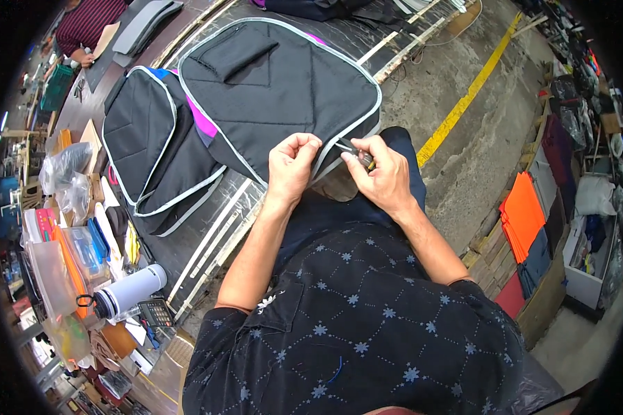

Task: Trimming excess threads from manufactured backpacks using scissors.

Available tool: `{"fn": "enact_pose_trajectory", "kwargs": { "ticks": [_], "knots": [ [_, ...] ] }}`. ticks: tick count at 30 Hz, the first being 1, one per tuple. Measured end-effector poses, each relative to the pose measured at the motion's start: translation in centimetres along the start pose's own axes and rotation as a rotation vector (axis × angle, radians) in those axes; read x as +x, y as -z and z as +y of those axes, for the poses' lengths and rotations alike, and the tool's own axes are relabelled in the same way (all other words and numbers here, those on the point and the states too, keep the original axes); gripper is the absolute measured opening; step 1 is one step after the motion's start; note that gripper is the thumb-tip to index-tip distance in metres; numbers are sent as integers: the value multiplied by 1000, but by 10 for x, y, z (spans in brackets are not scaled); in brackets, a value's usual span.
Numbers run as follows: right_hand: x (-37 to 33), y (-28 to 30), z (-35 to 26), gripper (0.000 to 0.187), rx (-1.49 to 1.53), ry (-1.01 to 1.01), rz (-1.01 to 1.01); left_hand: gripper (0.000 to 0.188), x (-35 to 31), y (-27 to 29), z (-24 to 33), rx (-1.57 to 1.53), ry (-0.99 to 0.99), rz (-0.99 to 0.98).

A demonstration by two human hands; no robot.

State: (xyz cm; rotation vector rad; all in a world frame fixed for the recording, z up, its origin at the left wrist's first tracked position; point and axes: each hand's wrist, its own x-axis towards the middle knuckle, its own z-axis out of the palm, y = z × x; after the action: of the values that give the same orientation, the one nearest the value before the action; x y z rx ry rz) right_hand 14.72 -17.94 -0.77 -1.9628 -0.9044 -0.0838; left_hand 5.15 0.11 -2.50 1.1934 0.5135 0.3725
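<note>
A large black fabric bag (277, 90) with light grey edge piping and magenta side patches lies in front of me on the dark table. At its near right corner, my left hand (291, 162) is closed in a pinch by the piping. Whatever sits between those fingertips is too small to make out. My right hand (381, 173) grips a small tool (365, 160) with a dark and yellow handle. Its metal tip points left at the bag's piped edge; the exact kind is partly hidden by my fingers. To the left rests a second black bag (142, 135) with the same piping.
A white bottle (138, 287) and a calculator (156, 312) are at lower left, among plastic folders and bags. Grey pieces (145, 28) lie at the far left, near a person in a striped top (83, 31). Orange fabric (522, 214) hangs at right beyond the concrete floor.
</note>
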Motion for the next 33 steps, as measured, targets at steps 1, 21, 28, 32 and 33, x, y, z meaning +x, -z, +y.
{"fn": "enact_pose_trajectory", "kwargs": {
  "ticks": [1, 21, 28, 32, 33],
  "knots": [
    [1, 3, -4, 26, -52, 33, -37, 10, 0, 0, 1, 3, 11, -8],
    [-4, -9, -5, 22, -36, -15, 34, 16, -10, 2, -13, 95, -189, 24],
    [-22, -31, 34, 22, 393, -513, -175, 2, -20, -2, 10, 689, -514, 20],
    [-22, -44, 36, 21, 643, -488, -169, 9, -17, 4, -7, 920, -643, -20],
    [-21, -44, 36, 20, 663, -480, -184, 11, -16, 5, -10, 970, -687, -2]
  ]
}}
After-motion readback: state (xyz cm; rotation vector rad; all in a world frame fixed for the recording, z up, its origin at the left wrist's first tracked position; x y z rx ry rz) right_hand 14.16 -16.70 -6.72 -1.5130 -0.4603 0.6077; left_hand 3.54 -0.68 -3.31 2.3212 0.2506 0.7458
